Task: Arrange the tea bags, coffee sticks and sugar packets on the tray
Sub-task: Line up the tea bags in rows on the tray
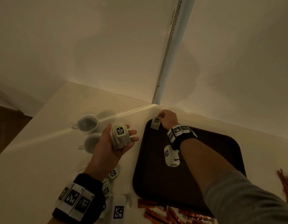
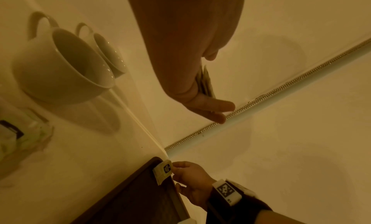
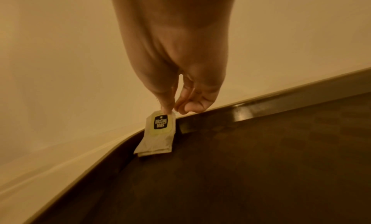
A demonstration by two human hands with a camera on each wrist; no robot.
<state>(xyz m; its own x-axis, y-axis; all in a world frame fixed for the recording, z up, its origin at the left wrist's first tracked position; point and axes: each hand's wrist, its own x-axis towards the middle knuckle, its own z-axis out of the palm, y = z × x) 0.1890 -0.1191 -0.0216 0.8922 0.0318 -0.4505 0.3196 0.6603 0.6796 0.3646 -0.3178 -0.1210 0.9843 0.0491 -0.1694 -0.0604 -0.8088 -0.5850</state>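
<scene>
Here a tea bag [image 3: 158, 134] hangs at the tray's [image 1: 204, 183] far left corner, its top pinched in the right hand's [image 1: 168, 118] grip. The left hand [image 1: 112, 143], palm up with a wide grip, carries stacked tea bags [image 1: 119, 138] above the counter [image 1: 43, 151], beside two cups [image 1: 90, 131].

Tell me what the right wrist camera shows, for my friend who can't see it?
The right hand pinches a tea bag by its top edge, the bag's lower end at the far corner of a dark brown tray. The tea bag has a black label on a pale green tag. A cream counter lies beyond the tray's rim.
</scene>
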